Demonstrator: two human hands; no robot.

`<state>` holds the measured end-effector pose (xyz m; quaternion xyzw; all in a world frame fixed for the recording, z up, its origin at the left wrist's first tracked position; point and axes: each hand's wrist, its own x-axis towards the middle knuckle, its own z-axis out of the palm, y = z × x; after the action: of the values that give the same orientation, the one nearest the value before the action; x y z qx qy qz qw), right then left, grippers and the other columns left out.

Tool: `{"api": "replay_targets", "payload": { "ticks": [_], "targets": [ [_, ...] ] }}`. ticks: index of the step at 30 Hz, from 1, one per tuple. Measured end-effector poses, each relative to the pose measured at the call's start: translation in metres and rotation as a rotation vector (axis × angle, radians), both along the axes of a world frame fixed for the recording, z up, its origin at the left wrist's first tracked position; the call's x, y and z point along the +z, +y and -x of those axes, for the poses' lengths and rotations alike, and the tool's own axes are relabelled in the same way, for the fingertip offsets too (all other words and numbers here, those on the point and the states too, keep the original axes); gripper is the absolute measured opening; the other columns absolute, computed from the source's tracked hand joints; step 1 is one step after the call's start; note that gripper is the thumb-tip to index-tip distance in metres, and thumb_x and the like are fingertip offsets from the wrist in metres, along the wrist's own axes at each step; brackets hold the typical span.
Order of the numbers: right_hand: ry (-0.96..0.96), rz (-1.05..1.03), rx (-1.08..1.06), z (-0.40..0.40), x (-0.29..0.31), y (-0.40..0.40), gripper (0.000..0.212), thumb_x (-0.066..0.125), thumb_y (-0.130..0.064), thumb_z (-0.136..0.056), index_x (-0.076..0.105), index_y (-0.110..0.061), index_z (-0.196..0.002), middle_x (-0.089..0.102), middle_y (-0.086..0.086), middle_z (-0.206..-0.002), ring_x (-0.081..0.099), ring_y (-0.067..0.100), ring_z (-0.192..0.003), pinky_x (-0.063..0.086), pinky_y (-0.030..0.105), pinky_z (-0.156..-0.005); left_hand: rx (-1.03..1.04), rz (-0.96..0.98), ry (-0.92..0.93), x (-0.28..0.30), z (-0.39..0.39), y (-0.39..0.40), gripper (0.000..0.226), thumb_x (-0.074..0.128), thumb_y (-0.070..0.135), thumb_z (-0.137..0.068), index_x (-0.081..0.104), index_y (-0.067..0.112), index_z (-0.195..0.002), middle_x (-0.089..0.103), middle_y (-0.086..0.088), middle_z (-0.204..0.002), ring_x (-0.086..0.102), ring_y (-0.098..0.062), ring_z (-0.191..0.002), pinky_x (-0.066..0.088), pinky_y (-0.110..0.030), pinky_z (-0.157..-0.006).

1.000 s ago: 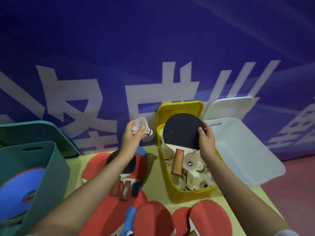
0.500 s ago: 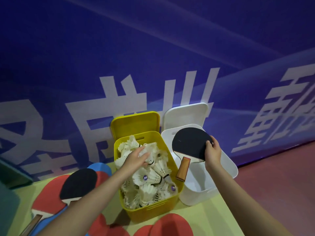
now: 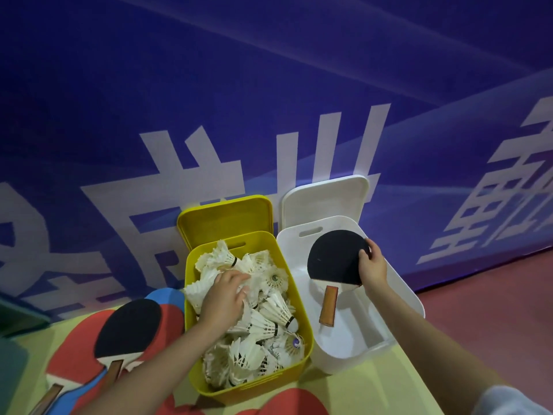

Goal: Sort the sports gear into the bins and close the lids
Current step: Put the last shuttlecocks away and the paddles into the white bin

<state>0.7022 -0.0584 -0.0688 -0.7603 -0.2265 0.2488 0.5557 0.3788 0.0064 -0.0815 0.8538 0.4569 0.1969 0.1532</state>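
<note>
At the bottom of the frame, red paddles point(image 3: 287, 404) lie on the yellow-green table point(image 3: 374, 387), and more paddles point(image 3: 125, 327), one with a black face, overlap at the lower left; these look like the gear not yet sorted. A dark green bin point(image 3: 12, 366) shows only as an edge at the far left.

Just above, in the lower middle, stands the yellow bin point(image 3: 260, 381), heaped with white shuttlecocks point(image 3: 263, 324). The left hand point(image 3: 226, 298) rests on top of the heap with its fingers spread and loosely bent among the feathers; whether they pinch one shuttlecock cannot be told, since the fingertips sink into the pile. The hand probably lies there to lay a shuttlecock in or press the pile down below the rim so the lid can shut.

To the right, touching the yellow bin, is the white bin point(image 3: 401, 298). The right hand point(image 3: 371, 268) grips a black-faced paddle point(image 3: 333, 259) by the edge of its blade, fingers curled over the rim, so the wooden handle point(image 3: 328, 305) hangs down into the bin. Held this way, the paddle can slide in handle first. It is over the bin's opening and not yet let go.

Farther back, the yellow lid point(image 3: 227, 220) and the white lid point(image 3: 326, 202) stand open, leaning against the blue wall point(image 3: 269, 85) with large white lettering, which keeps both openings free for loading. Closing them appears to be a later step.
</note>
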Motion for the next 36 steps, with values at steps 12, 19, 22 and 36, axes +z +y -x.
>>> {"api": "replay_targets", "payload": {
  "ticks": [12,19,22,36],
  "targets": [
    [-0.12,0.265,0.345,0.018,-0.095,0.046,0.04,0.04,-0.01,-0.098,0.047,-0.019,-0.137,0.052,0.008,-0.136,0.048,0.03,-0.123,0.038,0.04,-0.104,0.424,0.095,-0.172,0.017,0.049,0.035,0.048,0.044,0.023,-0.099,0.035,0.014,-0.145,0.034,-0.007,-0.148,0.028,-0.024,-0.138,0.026,-0.038,-0.111],
    [-0.416,0.795,0.493,0.009,-0.131,0.043,0.057,0.057,-0.036,-0.09,0.035,-0.016,-0.138,0.045,0.017,-0.129,0.04,0.036,-0.122,0.041,0.047,-0.098,0.521,0.379,-0.38,-0.013,0.06,0.036,0.042,0.033,0.014,-0.102,0.04,0.023,-0.142,0.051,-0.005,-0.135,0.061,-0.028,-0.09,0.049,-0.04,-0.077],
    [-0.496,0.876,0.532,0.013,-0.127,0.04,0.061,0.06,-0.042,-0.087,0.034,-0.016,-0.136,0.044,0.013,-0.131,0.039,0.033,-0.124,0.04,0.047,-0.099,0.573,0.439,-0.511,-0.014,0.059,0.035,0.045,0.032,0.014,-0.101,0.037,0.039,-0.139,0.06,0.009,-0.108,0.048,-0.015,-0.055,0.042,-0.03,-0.05],
    [-0.184,-0.137,0.568,0.176,0.074,0.029,0.036,0.052,-0.023,-0.096,0.05,-0.018,-0.131,0.06,0.003,-0.104,0.058,0.014,-0.093,0.049,0.028,-0.081,0.49,0.524,-0.722,0.009,0.114,0.001,0.03,0.037,0.022,-0.103,0.052,0.02,-0.129,0.058,0.0,-0.115,0.059,-0.016,-0.102,0.047,-0.029,-0.082]
  ]
}}
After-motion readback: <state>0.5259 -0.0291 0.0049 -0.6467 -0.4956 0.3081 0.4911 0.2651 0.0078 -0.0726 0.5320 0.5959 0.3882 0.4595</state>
